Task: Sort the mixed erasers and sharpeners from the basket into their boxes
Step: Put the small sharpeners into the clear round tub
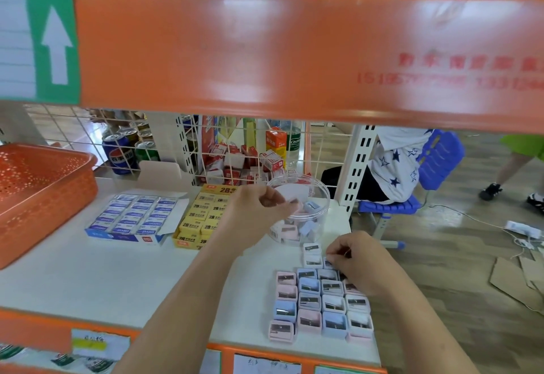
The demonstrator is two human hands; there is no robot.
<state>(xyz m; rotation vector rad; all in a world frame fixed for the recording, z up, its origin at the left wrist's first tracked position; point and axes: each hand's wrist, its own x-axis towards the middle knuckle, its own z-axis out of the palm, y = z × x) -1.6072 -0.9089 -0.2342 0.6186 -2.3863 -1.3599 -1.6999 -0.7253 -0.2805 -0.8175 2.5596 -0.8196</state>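
Observation:
Pink and blue sharpeners lie in rows on the white shelf at the front right. My right hand is at the far end of those rows, fingers curled round a sharpener there. My left hand hovers at the rim of a clear round tub holding several sharpeners, and pinches a small pink piece at its fingertips. A blue box of white erasers and a yellow box of 2B erasers stand open further left. The orange basket sits at the far left.
An orange shelf beam hangs low across the upper view. A wire grid backs the shelf, with cans and small cartons behind it. A seated person on a blue chair is to the right.

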